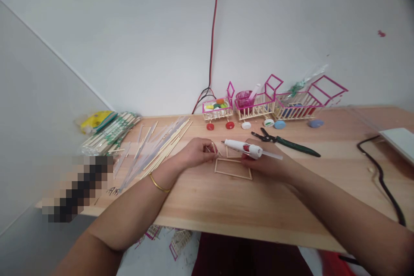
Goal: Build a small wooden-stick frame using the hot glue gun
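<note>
My left hand [198,153] is closed in a pinch on a short thin wooden stick [213,146]; the fingers partly hide it. My right hand [263,163] grips a white hot glue gun [241,146], its dark nozzle aimed left towards my left hand and a clear glue stick jutting from its back end. Flat on the table between my hands lies a rectangular frame of thin sticks [233,176]. Right-hand fingers are at its upper right corner. Behind it more joined sticks [227,152] are partly hidden by the glue gun.
Stick carts with magenta trim [255,111] and round wheels stand along the wall. Green-handled cutters [297,146] lie before them. Loose sticks [168,144] and bagged sticks [113,131] lie left. A black cable [381,177] runs down the right. More stick models [181,241] are below the table.
</note>
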